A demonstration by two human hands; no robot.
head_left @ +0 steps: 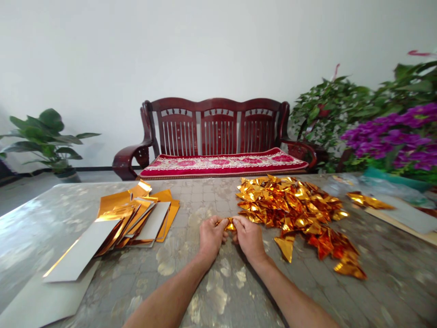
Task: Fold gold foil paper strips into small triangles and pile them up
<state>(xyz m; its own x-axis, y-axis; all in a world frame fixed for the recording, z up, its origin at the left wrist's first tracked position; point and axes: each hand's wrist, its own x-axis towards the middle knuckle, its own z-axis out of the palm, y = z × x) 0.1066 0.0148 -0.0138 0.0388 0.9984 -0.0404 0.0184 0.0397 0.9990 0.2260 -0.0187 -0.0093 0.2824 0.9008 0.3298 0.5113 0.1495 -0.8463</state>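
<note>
Between my two hands is a small piece of folded gold foil paper (pixel 231 223), mostly covered by the fingers. My left hand (pixel 212 234) pinches its left end and my right hand (pixel 249 235) pinches its right end, both just above the table. To the right lies a heap of folded gold foil pieces (pixel 290 202), with a single folded piece (pixel 285 247) at its near edge. On the left is a loose stack of flat foil sheets (pixel 136 218), gold on one face and pale on the other.
The table (pixel 170 282) has a patterned grey cover. A pale sheet (pixel 51 296) lies at the near left. Clear plastic (pixel 378 189) and a board (pixel 409 216) are at the right, near purple flowers (pixel 399 134). Beyond the table stands a wooden bench (pixel 218 127).
</note>
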